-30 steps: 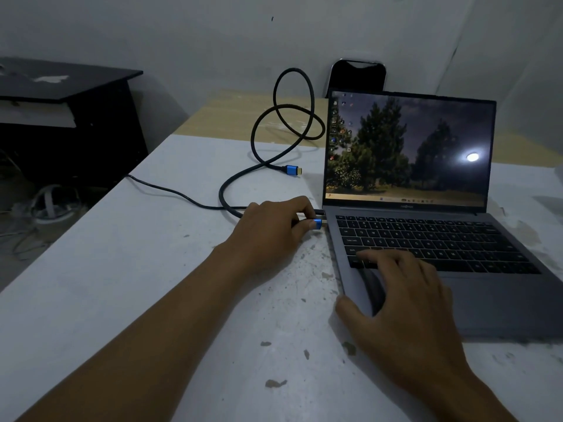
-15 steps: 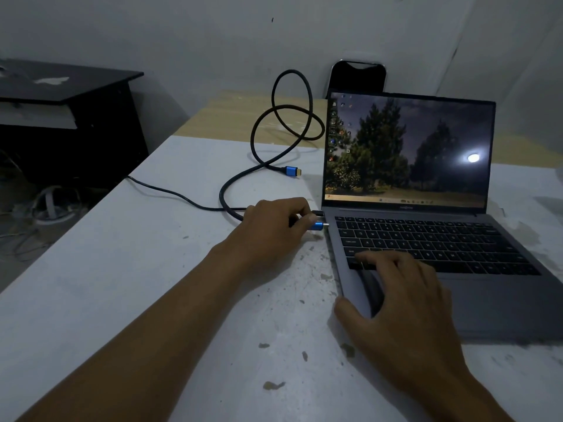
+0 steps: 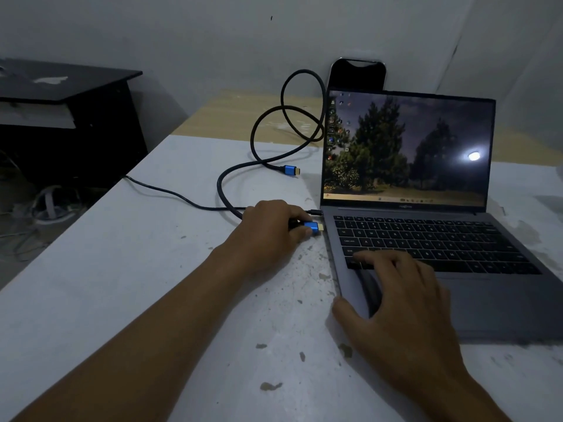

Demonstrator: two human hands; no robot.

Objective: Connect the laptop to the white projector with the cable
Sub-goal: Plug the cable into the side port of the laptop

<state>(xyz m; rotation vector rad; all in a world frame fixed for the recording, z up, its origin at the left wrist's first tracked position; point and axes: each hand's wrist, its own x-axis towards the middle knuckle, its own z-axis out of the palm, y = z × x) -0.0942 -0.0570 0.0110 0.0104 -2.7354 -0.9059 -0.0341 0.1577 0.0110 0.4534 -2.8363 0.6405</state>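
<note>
An open grey laptop [image 3: 487, 287] with a lit tree wallpaper sits on the white table [image 3: 122, 269]. My left hand [image 3: 268, 229] pinches the blue plug [image 3: 313, 226] of a thick black cable [image 3: 259, 138], its gold tip a short gap from the laptop's left edge. The cable loops behind and its other blue plug [image 3: 291, 170] lies loose on the table. My right hand [image 3: 399, 312] rests flat on the laptop's palm rest and lower keys. No white projector is in view.
A thin black cable [image 3: 170, 193] runs from the table's left edge into the laptop's left side just behind my left hand. A dark desk [image 3: 70, 117] stands at the left. A phone [image 3: 358, 76] leans on the wall behind the screen.
My left hand has eased the blue plug slightly toward the laptop's left edge; its gold tip shows more now. My right hand has stayed on the laptop.
</note>
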